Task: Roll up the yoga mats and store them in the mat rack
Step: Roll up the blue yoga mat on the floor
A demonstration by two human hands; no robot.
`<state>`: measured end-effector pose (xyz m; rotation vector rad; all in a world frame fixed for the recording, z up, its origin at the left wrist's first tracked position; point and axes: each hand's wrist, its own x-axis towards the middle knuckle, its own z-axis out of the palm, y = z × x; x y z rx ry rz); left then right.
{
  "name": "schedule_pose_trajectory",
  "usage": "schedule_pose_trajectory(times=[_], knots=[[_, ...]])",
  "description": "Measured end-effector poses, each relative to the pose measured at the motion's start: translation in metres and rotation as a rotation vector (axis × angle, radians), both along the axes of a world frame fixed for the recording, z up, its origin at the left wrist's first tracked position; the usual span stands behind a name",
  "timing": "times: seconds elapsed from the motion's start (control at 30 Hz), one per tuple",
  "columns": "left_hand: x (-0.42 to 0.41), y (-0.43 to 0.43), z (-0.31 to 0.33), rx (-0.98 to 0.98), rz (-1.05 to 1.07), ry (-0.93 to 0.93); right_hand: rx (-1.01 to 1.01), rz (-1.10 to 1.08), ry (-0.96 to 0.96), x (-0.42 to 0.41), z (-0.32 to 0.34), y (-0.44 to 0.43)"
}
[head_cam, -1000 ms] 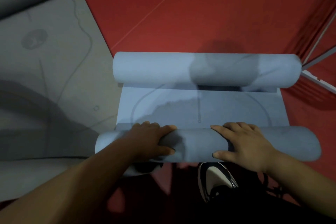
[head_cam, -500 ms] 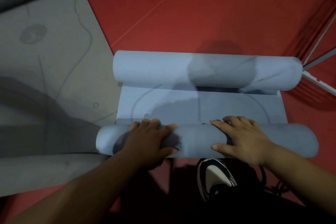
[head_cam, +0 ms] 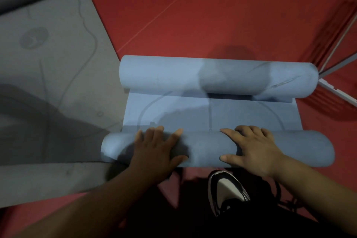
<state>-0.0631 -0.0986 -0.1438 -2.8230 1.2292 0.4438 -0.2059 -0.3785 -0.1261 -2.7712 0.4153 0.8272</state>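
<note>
Blue yoga mat [head_cam: 210, 118] on the red floor [head_cam: 212, 15], head view: its near roll [head_cam: 208, 149] lies crosswise, long axis left to right, directly under both palms. Left hand [head_cam: 156, 147] and right hand [head_cam: 253, 147] press on top, fingers [head_cam: 249, 129] spread flat and pointing forward, gripping nothing. Flat mat runs ahead to a far roll [head_cam: 164, 75], so the push looks to go straight away. The near roll's left end overlaps a grey mat [head_cam: 58, 63]; a shoe [head_cam: 226, 189] sits just behind; white bars [head_cam: 336, 91] lie far right.
</note>
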Motion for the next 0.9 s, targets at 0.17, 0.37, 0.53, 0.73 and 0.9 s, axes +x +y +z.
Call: schedule_pose_trajectory(times=[0.17, 0.37, 0.53, 0.73, 0.9], knots=[[-0.009, 0.003, -0.004, -0.047, 0.005, -0.045, 0.025, -0.016, 0.014, -0.002, 0.0, 0.002], [-0.011, 0.002, -0.006, -0.03, -0.016, -0.045, 0.049, -0.009, 0.039, 0.009, 0.0, -0.005], [-0.004, -0.002, -0.007, -0.058, 0.0, -0.031, 0.035, -0.005, 0.024, 0.012, -0.001, -0.006], [0.003, -0.007, -0.007, -0.051, 0.026, 0.01, -0.044, -0.013, -0.091, 0.001, -0.003, 0.002], [0.006, -0.008, -0.006, -0.049, 0.017, 0.025, -0.1, -0.042, -0.142, -0.014, -0.004, 0.017]])
